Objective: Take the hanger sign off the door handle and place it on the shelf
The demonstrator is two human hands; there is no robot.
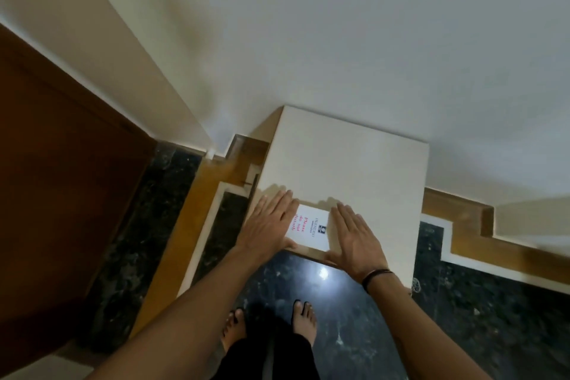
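The white hanger sign [311, 228] with red "Please do not disturb" lettering lies flat on the cream top of the shelf [364, 163], near its front edge. My left hand [268, 225] rests flat on the sign's left edge, fingers straight and together. Flat on the sign's right edge lies my right hand [354, 239], which covers that end of the card. Neither hand grips it. The door handle is out of view.
A brown wooden door [61, 179] stands at the left. The white wall [339, 40] rises behind the shelf. Below lies a dark glossy marble floor [339, 302] with tan and white borders, and the person's bare feet [268, 327] stand on it.
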